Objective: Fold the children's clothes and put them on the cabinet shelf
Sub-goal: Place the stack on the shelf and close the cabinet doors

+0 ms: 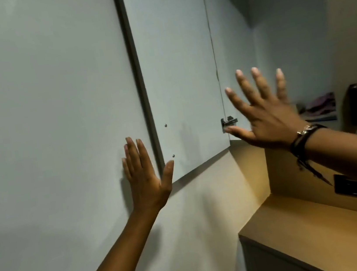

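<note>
A grey wall cabinet fills the upper view, and its door [178, 78] stands swung open toward me. My left hand [144, 177] lies flat against the door's outer edge, fingers up, thumb hooked around the edge. My right hand [263, 112] is spread wide in the air in front of the open cabinet, near the lower hinge [229, 123], holding nothing. Deep inside on the shelf [322, 118] lies folded purple clothing [322, 104].
A wooden countertop [324, 234] runs below the cabinet at the lower right, lit from under the cabinet. A black wall socket [350, 187] sits on the back panel, and a dark handle-like object [354, 106] hangs at the right. A plain wall [35, 132] fills the left.
</note>
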A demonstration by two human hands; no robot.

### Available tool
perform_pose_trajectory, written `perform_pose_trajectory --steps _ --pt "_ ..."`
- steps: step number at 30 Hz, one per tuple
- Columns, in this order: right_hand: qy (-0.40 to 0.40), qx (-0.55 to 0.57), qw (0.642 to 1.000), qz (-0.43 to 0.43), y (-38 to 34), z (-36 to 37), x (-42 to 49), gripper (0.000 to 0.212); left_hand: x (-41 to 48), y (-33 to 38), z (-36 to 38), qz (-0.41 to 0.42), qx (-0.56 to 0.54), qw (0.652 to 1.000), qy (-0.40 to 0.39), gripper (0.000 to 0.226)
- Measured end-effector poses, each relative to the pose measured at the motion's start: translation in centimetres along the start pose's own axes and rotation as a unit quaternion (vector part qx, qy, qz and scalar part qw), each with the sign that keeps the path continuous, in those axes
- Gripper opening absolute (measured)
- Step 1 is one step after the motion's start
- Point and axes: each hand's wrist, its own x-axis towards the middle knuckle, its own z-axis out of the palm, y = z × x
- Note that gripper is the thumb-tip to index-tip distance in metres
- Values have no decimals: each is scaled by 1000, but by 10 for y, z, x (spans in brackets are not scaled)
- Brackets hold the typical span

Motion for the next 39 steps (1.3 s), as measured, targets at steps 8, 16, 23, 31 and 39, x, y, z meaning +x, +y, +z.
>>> perform_pose_trajectory --steps 8,16,23,31,39 --pt "112 -84 982 -125 -73 -42 147 90 26 -18 58 34 -26 998 -45 96" --pt "113 -136 973 -148 -120 -19 230 97 42 -36 100 110 -165 979 50 103" --pt "126 -160 977 -68 -116 -19 228 96 28 8 93 110 -305 944 54 96" --pt "83 -201 976 -22 -42 -54 175 94 8 94 111 117 -368 922 -21 92" --pt "-16 -323 945 41 44 -68 122 102 9 163 171 183 -317 930 -22 89"
